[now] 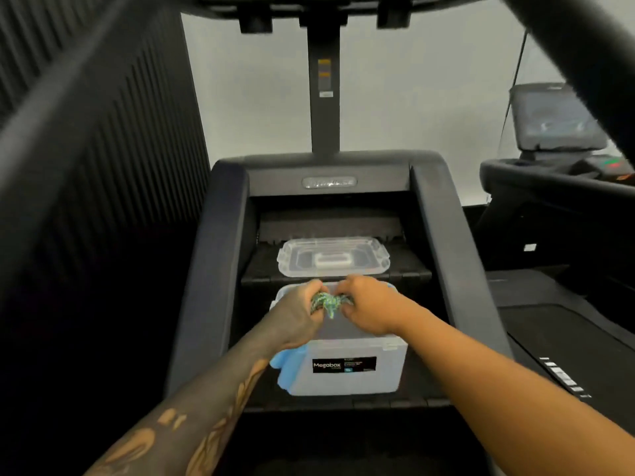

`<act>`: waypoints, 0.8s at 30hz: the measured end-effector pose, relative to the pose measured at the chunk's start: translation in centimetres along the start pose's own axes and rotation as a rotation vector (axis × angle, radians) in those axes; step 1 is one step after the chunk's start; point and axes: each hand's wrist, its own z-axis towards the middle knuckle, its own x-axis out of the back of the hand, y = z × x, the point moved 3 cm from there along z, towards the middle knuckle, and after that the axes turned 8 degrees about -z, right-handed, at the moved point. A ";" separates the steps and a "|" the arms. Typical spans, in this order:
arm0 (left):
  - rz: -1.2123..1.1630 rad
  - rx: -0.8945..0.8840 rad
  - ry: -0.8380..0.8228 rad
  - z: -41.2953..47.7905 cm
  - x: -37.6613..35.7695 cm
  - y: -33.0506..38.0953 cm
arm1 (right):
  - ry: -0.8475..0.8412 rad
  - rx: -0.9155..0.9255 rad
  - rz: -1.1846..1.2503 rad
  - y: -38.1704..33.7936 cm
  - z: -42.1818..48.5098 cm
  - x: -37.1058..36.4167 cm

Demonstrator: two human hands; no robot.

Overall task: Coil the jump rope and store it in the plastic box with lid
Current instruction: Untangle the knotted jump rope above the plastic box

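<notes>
Both hands hold a bunched jump rope over an open plastic box.

The left hand [297, 316] and the right hand [366, 305] meet above the open top of the box [347, 372], each with its fingers curled shut around the green and white rope [326, 302]. The rope sits as a tight bundle squeezed between the two hands, with a short piece poking down below them toward the inside of the box. The box stands on a lower step of a dark stair machine [213, 269], has a black label on its front wall and a blue latch [285, 364] on its left side. The clear lid [333, 257] lies flat on the next step up, just behind the box and apart from it.
</notes>
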 end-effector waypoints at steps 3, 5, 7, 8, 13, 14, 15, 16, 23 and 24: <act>-0.007 -0.092 0.066 0.9 2.2 2.7 | 0.070 0.005 0.041 -0.3 0.5 3.7; 0.017 -0.157 0.120 1.4 3.6 4.5 | 0.127 0.006 0.069 -0.5 0.7 5.8; 0.006 -0.209 0.158 1.7 4.6 5.9 | 0.180 0.019 0.075 -0.8 0.6 7.8; -0.006 -0.226 0.178 1.8 5.1 6.6 | 0.203 0.032 0.080 -1.0 0.5 8.8; -0.123 -0.217 0.248 2.3 6.8 9.4 | 0.311 0.108 0.046 -2.6 -0.4 12.4; -0.148 -0.211 0.259 2.5 7.0 9.8 | 0.334 0.113 0.024 -2.7 -0.5 12.8; -0.171 -0.200 0.265 2.6 7.2 10.2 | 0.352 0.113 0.021 -2.9 -0.6 13.2; -0.192 -0.185 0.265 2.7 7.4 10.6 | 0.368 0.111 0.036 -3.0 -0.8 13.6; -0.435 -0.076 0.171 2.6 7.8 12.2 | 0.451 0.126 0.139 -3.3 -1.9 15.4; -0.424 -0.089 0.162 2.5 7.8 12.4 | 0.457 0.130 0.135 -3.3 -2.1 15.6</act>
